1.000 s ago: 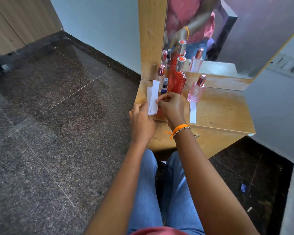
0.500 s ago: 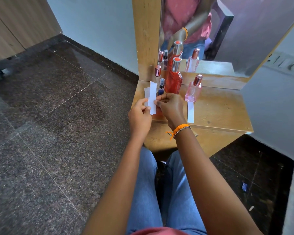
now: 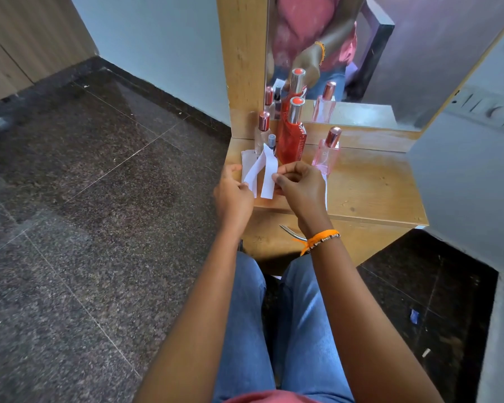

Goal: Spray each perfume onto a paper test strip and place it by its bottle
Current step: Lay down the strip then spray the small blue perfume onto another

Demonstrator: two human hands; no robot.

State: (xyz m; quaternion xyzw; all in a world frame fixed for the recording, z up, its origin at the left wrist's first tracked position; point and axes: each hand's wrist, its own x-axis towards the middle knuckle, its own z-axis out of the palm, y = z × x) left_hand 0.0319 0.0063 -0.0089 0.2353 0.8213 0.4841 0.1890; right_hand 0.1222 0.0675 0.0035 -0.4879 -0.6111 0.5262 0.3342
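- Wooden shelf [image 3: 370,184]: 4 bottles stand just beyond the hands; red bottle [image 3: 291,138] nearest.
- Right hand [image 3: 300,187] pinches 1 strip [image 3: 269,178], now peeled away.
- Left hand [image 3: 233,193] pinches the remaining strips [image 3: 253,173]; next strip is ready for spraying.

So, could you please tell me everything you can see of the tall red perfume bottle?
The tall red perfume bottle stands upright near the back of the wooden shelf, in front of the mirror, which reflects it. Its body looks like clear red glass, with a silvery metallic neck and a round orange-red cap top. No hand touches it. A small dark-capped vial stands close on its left.
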